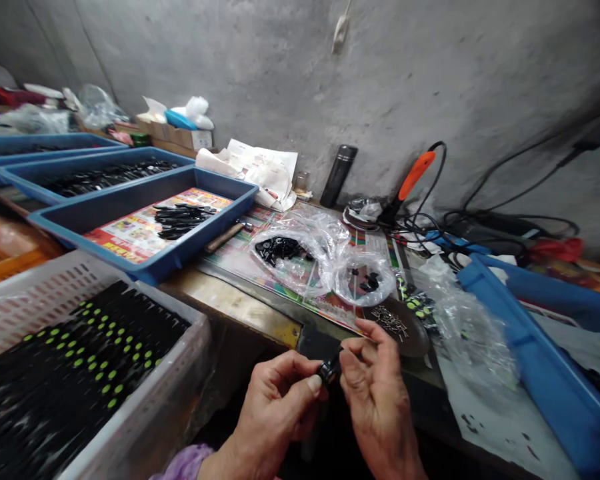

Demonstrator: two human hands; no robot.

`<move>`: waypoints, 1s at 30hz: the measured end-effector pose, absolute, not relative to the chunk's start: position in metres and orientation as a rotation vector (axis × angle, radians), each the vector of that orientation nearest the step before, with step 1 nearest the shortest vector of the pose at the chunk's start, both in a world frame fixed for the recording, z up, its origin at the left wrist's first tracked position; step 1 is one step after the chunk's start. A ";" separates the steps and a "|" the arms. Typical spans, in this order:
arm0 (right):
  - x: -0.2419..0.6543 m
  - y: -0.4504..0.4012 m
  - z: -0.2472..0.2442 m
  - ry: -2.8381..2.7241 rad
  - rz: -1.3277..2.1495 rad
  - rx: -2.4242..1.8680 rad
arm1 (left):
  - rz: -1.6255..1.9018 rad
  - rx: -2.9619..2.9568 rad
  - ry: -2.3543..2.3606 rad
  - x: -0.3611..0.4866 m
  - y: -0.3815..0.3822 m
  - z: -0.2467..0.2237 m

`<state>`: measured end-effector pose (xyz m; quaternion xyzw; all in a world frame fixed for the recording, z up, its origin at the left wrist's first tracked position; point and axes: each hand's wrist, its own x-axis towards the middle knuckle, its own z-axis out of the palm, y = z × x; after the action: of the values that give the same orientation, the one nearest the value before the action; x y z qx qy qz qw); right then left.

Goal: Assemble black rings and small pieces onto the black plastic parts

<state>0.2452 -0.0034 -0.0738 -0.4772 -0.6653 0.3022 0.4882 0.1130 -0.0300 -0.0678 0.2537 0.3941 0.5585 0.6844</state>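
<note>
One glossy black piece (329,371) in pinching left grip (280,403), right grip (377,387), hold unclear; cluttered tabletop (240,304), grey wall (260,73).

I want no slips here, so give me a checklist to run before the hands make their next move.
1. Small black part gripped: ok, pinched between the left hand's thumb and finger.
2. Right hand's grip: cannot tell; its fingers are at the part, but their contact is hidden.
3. Metal pins at hand: ok, lying loose on a round dish just beyond the right hand.
4. Plastic bag of black parts open: ok, its contents show.
5. Orange-handled tool clear of hands: ok, leaning near the wall.
6. Part fully assembled: cannot tell; fingers cover much of it.
</note>
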 end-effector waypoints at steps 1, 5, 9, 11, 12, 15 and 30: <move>0.245 -0.003 -0.073 -1.612 0.747 -1.139 | 1.252 0.565 0.889 0.113 -0.030 -0.068; 0.244 -0.005 -0.072 -1.734 0.774 -1.115 | 1.237 0.581 0.917 0.111 -0.030 -0.068; 0.245 -0.007 -0.072 -1.653 0.715 -1.112 | 1.239 0.580 0.900 0.111 -0.031 -0.069; 0.246 -0.008 -0.073 -1.680 0.722 -1.137 | 1.237 0.566 0.902 0.111 -0.031 -0.069; 0.247 -0.008 -0.075 -1.718 0.725 -1.162 | 1.234 0.564 0.904 0.111 -0.031 -0.069; 0.247 -0.009 -0.078 -1.770 0.705 -1.211 | 1.236 0.577 0.898 0.112 -0.031 -0.069; 0.247 -0.008 -0.078 -1.789 0.451 -1.141 | 1.235 0.588 0.924 0.109 -0.032 -0.071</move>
<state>0.2466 -0.0084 -0.0781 -0.4652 -0.7292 0.1837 0.4670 0.1086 -0.0320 -0.0711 0.2619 0.4113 0.5496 0.6783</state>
